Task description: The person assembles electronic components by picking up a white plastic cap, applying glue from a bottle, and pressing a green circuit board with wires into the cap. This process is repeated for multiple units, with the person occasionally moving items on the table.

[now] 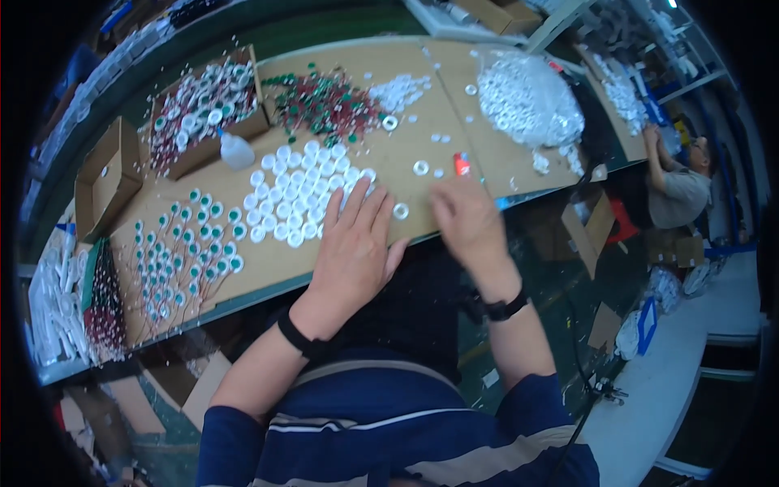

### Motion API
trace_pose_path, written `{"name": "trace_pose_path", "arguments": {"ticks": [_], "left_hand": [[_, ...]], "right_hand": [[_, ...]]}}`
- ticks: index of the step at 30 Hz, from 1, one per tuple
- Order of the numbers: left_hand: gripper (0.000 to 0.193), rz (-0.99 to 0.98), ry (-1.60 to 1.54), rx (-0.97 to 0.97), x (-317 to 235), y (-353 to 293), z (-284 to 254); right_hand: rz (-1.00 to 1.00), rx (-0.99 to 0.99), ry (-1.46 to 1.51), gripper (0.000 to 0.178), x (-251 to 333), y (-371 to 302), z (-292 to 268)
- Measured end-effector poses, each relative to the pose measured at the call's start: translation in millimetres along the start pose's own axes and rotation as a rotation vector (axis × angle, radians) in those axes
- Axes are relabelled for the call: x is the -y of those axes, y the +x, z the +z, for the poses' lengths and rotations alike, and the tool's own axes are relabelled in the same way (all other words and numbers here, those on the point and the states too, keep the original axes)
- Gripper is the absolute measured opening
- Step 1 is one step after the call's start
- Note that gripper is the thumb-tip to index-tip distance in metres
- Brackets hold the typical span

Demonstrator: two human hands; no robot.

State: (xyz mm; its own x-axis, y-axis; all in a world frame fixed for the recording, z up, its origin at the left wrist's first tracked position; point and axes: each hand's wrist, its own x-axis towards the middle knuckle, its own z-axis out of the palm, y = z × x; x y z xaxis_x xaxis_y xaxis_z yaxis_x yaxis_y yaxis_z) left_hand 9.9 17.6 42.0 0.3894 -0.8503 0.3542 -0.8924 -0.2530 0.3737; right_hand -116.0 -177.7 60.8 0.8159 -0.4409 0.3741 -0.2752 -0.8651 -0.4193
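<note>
My left hand (350, 258) lies flat, fingers stretched, at the right edge of a cluster of small white round caps (286, 193). Its fingertips touch or cover the nearest caps. My right hand (469, 221) is over the table's front edge, fingers curled in and slightly smeared by motion; whatever they hold is hidden. Just beyond it lies a small red object (462, 164). Between my hands sits a white ring (400, 211), with another white ring (420, 167) farther back. Left of the caps, green-and-white discs with thin wires (195, 243) are spread out.
A cardboard box (258, 122) holds wired white discs; a second box (105, 183) stands left of it. Behind the caps are a white squeeze bottle (236, 151) and a heap of green discs with red wires (324, 105). A transparent bag of white parts (527, 97) lies right. Another person (680, 187) works far right.
</note>
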Motion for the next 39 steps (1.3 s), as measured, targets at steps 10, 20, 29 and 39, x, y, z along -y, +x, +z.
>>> {"name": "trace_pose_path", "arguments": {"ticks": [10,20,29,39], "left_hand": [[0.062,0.014,-0.106,-0.042,0.1,0.2,4.6],[0.055,0.135,-0.081,0.043,-1.6,-4.0,5.8],[0.052,0.192,-0.132,-0.012,10.8,5.3,6.5],[0.047,0.156,-0.154,-0.021,11.6,0.2,8.3]], "right_hand": [[0.074,-0.075,-0.111,0.018,-24.5,9.1,-8.8],[0.013,-0.095,-0.139,0.017,-15.8,12.9,4.7],[-0.137,-0.014,-0.233,0.018,-23.3,15.1,10.4],[-0.048,0.034,-0.035,0.017,-1.2,-9.7,5.4]]}}
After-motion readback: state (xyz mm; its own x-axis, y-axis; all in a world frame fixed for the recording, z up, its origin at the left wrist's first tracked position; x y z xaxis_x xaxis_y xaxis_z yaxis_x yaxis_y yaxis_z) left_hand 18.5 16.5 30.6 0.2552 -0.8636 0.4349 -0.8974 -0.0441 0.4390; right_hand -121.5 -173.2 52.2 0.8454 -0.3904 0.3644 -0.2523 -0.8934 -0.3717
